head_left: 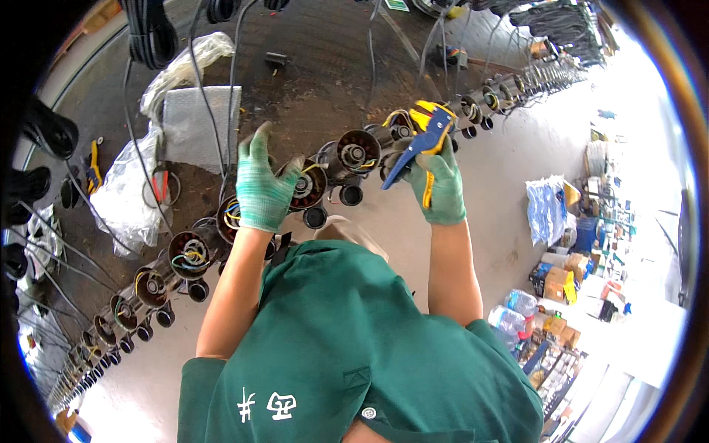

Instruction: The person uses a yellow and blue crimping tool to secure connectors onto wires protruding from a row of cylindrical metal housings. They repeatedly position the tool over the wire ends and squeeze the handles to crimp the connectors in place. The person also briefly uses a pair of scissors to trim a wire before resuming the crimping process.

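Observation:
My right hand [443, 188], in a green glove, grips a blue-and-yellow wire stripper [427, 140], its yellow head pointing up and away from me. My left hand [264, 184], gloved alike, has its thumb and fingers apart above the row of round metal motor housings. Its thumb tip is beside a housing [304, 188] with a pale wire end standing out at the rim; whether they touch I cannot tell. Another open housing [358, 151] sits between my hands, its ringed centre showing. Further left, a housing [190, 253] has yellow and blue wires coiled inside.
The housings line the edge of a dark worktable [310, 81]. Black cables hang from above, with a bundled cable [151, 37] at upper left. A foam sheet [196, 125], clear plastic bags [129, 192] and red-handled scissors [161, 186] lie left. Boxes [557, 284] and bottles [509, 317] stand right.

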`<state>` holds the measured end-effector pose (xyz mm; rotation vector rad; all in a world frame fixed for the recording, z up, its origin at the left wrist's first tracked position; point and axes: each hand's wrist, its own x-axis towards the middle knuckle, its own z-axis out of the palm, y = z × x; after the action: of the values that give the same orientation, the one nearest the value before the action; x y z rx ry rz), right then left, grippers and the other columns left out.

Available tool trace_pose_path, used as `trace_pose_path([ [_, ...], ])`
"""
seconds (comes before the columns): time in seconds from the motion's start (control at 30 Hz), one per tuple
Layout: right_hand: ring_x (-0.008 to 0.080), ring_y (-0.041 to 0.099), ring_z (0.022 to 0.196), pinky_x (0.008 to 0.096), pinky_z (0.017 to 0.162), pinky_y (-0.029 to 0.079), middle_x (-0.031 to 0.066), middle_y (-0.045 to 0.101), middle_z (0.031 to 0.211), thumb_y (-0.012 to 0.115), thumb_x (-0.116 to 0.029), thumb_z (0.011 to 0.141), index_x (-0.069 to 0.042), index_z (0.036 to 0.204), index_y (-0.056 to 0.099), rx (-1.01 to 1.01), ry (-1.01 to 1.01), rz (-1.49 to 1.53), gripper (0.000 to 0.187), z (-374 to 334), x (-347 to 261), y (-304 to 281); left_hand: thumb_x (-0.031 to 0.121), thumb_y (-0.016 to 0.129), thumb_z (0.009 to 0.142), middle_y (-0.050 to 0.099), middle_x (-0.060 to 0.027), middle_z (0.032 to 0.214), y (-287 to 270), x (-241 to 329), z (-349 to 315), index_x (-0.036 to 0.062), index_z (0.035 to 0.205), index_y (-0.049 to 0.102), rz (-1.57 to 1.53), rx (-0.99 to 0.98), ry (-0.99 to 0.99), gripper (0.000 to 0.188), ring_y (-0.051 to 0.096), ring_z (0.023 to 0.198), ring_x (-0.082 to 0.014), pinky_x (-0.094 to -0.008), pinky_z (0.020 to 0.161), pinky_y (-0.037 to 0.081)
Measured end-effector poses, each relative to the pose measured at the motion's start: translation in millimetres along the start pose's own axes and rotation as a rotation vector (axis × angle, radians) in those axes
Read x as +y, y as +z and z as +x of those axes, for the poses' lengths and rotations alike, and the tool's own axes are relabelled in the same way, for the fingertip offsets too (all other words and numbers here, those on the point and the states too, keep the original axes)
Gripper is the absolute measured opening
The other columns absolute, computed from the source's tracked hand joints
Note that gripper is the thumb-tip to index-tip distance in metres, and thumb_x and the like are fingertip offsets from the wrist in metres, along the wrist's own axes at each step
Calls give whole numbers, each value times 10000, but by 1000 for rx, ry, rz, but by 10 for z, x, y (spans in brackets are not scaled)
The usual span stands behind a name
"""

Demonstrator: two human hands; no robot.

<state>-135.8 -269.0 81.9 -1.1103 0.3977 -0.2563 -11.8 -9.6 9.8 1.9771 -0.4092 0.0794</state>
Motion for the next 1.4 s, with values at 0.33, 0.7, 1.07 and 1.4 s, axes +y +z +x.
trace_pose_path([
  [0.33,365,739,960,543,834,633,201,673,1188,717,-138,839,-53,1491,441,49,1,-15,713,-105,-102,-755,289,816,834,717,-99,1031,594,709,145,143,1111,778,511,-528,294,315,668,1028,-329,-486,909,493],
  [0.7,284,730,1020,453,896,635,183,669,1212,643,-48,865,-88,1573,334,-248,230,64,774,306,-91,-1452,41,834,760,681,-108,1168,771,652,-45,60,1057,769,359,-517,57,306,633,1091,-345,-447,963,536],
  [1.07,125,544,1127,306,1050,478,8,547,1236,588,16,865,-100,1580,365,-371,316,-36,758,259,-96,-1283,75,835,762,723,-76,1134,960,581,-177,75,996,775,403,-252,211,242,644,1078,-344,-456,937,528],
  [1.4,299,730,1063,449,945,620,168,686,1193,608,-21,879,-107,1602,309,-267,264,-136,786,18,250,-1073,80,785,825,714,-128,1117,774,435,99,52,1011,749,238,-489,197,191,638,1065,-377,-466,948,522],
])
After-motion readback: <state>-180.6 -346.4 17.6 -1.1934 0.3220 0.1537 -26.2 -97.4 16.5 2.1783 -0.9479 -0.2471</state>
